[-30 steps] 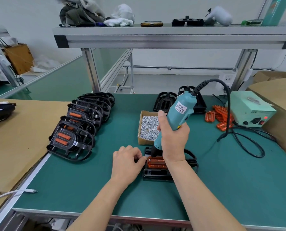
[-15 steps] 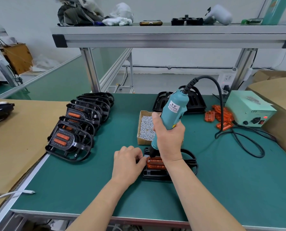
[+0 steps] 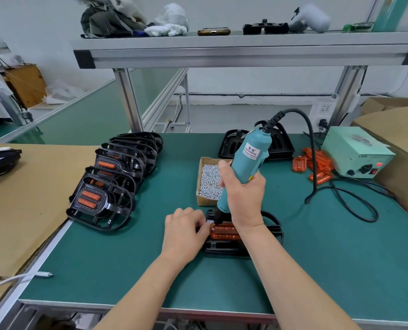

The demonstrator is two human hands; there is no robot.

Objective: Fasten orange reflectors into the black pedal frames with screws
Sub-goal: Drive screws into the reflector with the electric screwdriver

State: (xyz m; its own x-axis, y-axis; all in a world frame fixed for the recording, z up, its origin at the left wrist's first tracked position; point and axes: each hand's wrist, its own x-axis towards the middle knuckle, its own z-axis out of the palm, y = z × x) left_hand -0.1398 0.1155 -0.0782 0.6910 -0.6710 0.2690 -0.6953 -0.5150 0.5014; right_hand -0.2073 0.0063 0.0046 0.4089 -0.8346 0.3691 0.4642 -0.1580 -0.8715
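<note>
Pedal frame [image 3: 273, 223], flat on the worktop [image 3: 317, 258], is pinched at its left edge by the left hand [image 3: 186, 232]; the screwdriver [image 3: 248, 160], gripped in the right hand [image 3: 243, 198], should be kept plumb at the orange reflector [image 3: 224, 231] left end.

Two bare forearms enter from the frame's lower edge, unsleeved throughout, ending in an ungloved left hand [image 3: 186, 232] and right hand [image 3: 244, 198].

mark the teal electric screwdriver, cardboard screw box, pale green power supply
teal electric screwdriver [image 3: 251, 151], head view, labelled body
cardboard screw box [image 3: 205, 201], head view, front wall
pale green power supply [image 3: 355, 145], head view, top
</note>
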